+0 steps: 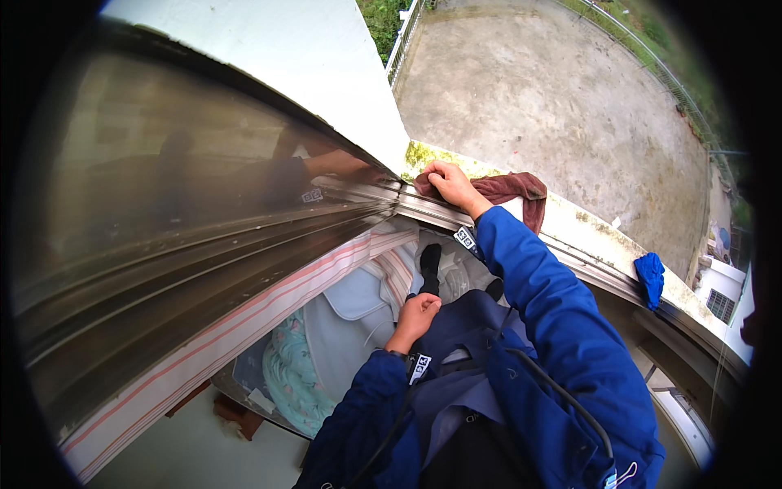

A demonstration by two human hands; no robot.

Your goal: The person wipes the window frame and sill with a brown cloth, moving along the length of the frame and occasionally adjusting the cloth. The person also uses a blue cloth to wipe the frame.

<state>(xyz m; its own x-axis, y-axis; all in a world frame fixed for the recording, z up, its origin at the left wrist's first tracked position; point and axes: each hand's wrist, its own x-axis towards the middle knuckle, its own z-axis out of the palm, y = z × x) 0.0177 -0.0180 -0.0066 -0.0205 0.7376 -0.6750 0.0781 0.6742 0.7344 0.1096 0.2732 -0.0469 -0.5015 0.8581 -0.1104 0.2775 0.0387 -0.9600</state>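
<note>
My right hand [453,186] presses down on a dark red cloth [511,191] that lies on the metal window track [432,213] at the sill's edge. My left hand [417,314] is curled into a fist against my chest, next to a black strap [429,269], and I cannot see anything inside it. Both arms wear blue jacket sleeves. The sliding window pane [187,187] to the left reflects my arm.
A blue cloth [651,279] hangs on the sill further right. Beyond the sill, far below, is a concrete yard [554,98] with railings. Under the window lie a striped fabric [269,318] and folded light-coloured laundry [342,326].
</note>
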